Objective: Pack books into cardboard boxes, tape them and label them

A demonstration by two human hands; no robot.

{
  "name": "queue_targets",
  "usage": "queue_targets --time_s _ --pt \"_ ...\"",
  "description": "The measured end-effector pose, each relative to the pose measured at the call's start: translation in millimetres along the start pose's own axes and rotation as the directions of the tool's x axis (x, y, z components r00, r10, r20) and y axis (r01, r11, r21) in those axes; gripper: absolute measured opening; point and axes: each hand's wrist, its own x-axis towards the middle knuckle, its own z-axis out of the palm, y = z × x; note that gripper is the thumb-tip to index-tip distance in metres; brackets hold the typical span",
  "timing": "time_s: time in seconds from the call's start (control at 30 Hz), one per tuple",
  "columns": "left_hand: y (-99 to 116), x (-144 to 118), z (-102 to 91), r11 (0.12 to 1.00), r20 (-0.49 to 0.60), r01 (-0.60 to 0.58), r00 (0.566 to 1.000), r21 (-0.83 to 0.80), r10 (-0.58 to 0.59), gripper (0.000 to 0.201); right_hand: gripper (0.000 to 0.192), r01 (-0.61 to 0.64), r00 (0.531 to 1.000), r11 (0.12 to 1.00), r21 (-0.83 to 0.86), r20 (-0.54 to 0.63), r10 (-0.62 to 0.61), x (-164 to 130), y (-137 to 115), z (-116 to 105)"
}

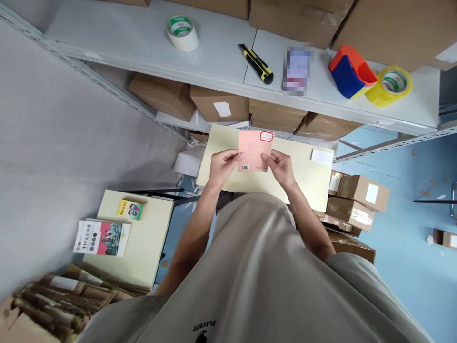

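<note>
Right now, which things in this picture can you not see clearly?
- Head view: the pink book between the left hand and right hand has print too small to read.
- The item on the shelf is blurred out.
- The boxes above are cut off by the top edge.
- The person's body hides the floor below.

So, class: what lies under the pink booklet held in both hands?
Under the pink booklet, held by the left hand and right hand, is a pale yellow tabletop. The patch directly beneath it is hidden.

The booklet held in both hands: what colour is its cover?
Salmon pink booklet, in the head view.
</note>
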Motion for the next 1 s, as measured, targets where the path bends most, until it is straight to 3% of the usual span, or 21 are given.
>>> queue_targets --time_s 0.1,0.27,0.37,0.47,0.57,0.63,0.73,0.83,0.9,1.0 --pt "-3 -1 1.7 1.000 -0.041 -0.008 0.999 -0.009 0.008 0.064 0.067 0.017 1.000 0.999 -0.031 -0.004 -0.017 3 9 -1" --pt "-12 2 -0.3 0.998 -0.203 -0.059 0.977 0.035 0.065 0.058 0.071 0.112 0.979 0.991 -0.066 -0.162 -0.122 7 15 -3" --pt "-12 -3 12.4 0.986 -0.248 -0.111 0.959 0.128 0.140 0.045 0.072 0.068 0.995 0.998 -0.016 -0.071 -0.069 4 13 10" --pt "-11 -15 33.5 0.951 -0.145 -0.214 0.958 0.222 0.249 0.034 0.071 0.045 0.999 0.998 0.051 0.010 -0.046 0 9 27" --pt "-9 -20 40.5 0.932 0.014 -0.270 0.961 0.242 0.275 0.039 0.063 0.040 0.999 0.995 0.087 -0.025 -0.038 1 10 29" --pt "-10 -12 29.5 0.942 0.030 -0.232 0.972 0.241 0.232 0.045 0.063 0.011 1.000 0.996 0.091 -0.019 -0.010 2 13 21" --pt "-12 12 -2.1 0.951 -0.018 -0.165 0.984 0.263 0.176 0.059 0.066 -0.032 0.998 0.997 0.066 0.064 0.028 4 18 4" --pt "-15 33 -28.9 0.967 0.083 -0.129 0.990 0.219 0.113 0.064 0.067 -0.043 0.992 0.998 0.045 0.122 0.037 5 20 -5" --pt "-15 35 -36.5 0.980 0.139 -0.109 0.987 0.167 0.086 0.064 0.069 -0.041 0.990 0.998 0.054 0.134 0.034 7 20 -7" --pt "-12 25 -35.1 0.990 0.122 -0.109 0.988 0.088 0.098 0.063 0.069 0.008 0.993 0.999 0.052 0.117 -0.014 11 14 -8"
